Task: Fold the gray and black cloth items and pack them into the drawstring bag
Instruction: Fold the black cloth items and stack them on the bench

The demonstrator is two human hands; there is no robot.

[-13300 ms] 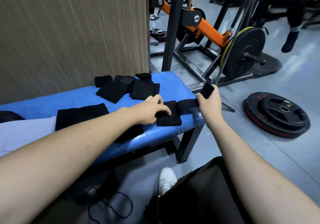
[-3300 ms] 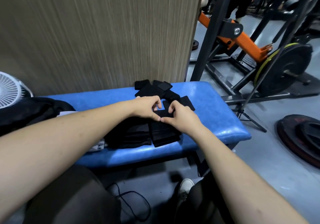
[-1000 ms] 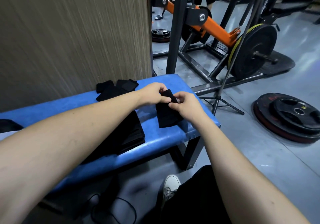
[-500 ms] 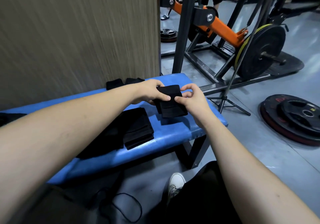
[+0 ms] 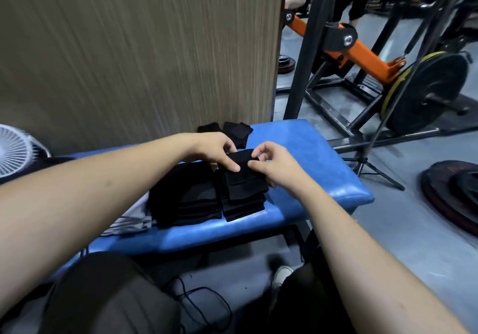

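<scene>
A folded black cloth piece (image 5: 243,178) sits on top of a small stack of folded black pieces (image 5: 244,204) on the blue bench (image 5: 323,157). My left hand (image 5: 214,150) pinches its far left edge, thumb on top. My right hand (image 5: 274,164) pinches its far right edge. A larger pile of folded black cloth (image 5: 186,196) lies just left of the stack. Unfolded black pieces (image 5: 232,133) lie at the back of the bench by the wall. A gray-white fabric item (image 5: 129,221) pokes out under the pile; I cannot tell if it is the bag.
A wood-grain wall panel (image 5: 129,49) stands behind the bench. A white fan (image 5: 13,152) is at far left. A black and orange weight machine (image 5: 362,56) with a plate (image 5: 426,93) stands right, weight plates (image 5: 455,194) lie on the floor. A cable (image 5: 201,305) lies below the bench.
Both hands have carried the folded black piece left from the bare bench onto the small stack beside the larger pile. The camera view has shifted left too.
</scene>
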